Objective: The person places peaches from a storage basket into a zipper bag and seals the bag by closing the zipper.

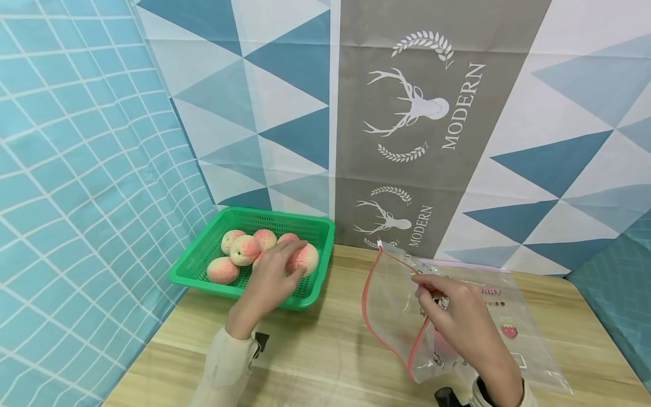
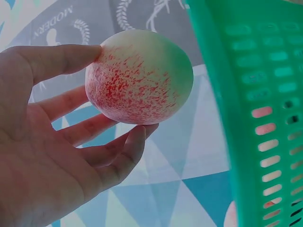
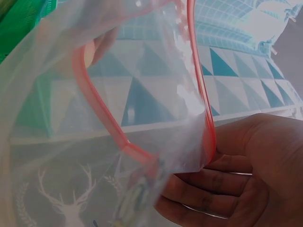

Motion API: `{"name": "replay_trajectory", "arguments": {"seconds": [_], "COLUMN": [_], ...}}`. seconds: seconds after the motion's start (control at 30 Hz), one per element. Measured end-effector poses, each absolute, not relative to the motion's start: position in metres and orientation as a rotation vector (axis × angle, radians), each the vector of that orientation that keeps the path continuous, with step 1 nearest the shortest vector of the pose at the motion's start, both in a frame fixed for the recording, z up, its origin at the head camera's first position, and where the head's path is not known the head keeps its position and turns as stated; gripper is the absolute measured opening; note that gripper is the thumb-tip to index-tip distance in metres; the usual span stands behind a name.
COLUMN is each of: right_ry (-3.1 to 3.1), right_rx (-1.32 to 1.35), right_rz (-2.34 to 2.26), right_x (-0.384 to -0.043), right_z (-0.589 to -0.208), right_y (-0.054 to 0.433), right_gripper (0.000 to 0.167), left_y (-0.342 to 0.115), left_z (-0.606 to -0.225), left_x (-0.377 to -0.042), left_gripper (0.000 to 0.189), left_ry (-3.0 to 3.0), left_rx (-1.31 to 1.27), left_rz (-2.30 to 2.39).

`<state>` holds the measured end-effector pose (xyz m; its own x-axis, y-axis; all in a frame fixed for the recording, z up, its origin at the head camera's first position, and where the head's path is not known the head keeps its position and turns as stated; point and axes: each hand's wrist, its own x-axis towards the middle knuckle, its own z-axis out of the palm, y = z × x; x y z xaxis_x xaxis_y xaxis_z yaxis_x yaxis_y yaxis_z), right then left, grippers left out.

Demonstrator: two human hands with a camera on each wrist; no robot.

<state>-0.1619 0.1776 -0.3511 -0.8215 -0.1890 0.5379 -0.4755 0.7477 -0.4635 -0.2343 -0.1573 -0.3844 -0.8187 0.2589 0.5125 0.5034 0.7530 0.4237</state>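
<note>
My left hand (image 1: 274, 275) grips a pale peach with red speckles (image 2: 142, 78), thumb on one side and fingers on the other. In the head view this peach is over the right side of a green basket (image 1: 183, 271); the left wrist view has it beside the basket's slotted wall. Several other peaches (image 1: 222, 270) lie in the basket. On the right, my right hand (image 1: 460, 316) pinches the red-edged rim of a clear zip bag (image 1: 391, 299). The bag's mouth gapes toward the left, and printed pictures show on its side.
A wooden table (image 1: 325, 350) carries the basket at left and the bag at right. Behind it hangs a patterned cloth (image 1: 290, 73) with triangles and deer heads. A blue checked cloth (image 1: 76, 169) closes off the left side.
</note>
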Motion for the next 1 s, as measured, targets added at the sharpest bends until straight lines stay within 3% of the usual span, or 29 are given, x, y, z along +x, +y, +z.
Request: {"name": "replay_trajectory", "arguments": {"seconds": [1.0], "right_ry": [-2.433], "right_rx": [0.563], "right_rz": [0.836], "right_x": [-0.164], "right_z": [-0.353], "right_y": [0.175], "right_gripper": [0.026], "left_y": [-0.136], "left_z": [-0.355], "left_x": [-0.193], "left_gripper": [0.047], "left_ry": [-2.384], "left_rx": [-0.763], "left_rz": [-0.799]}}
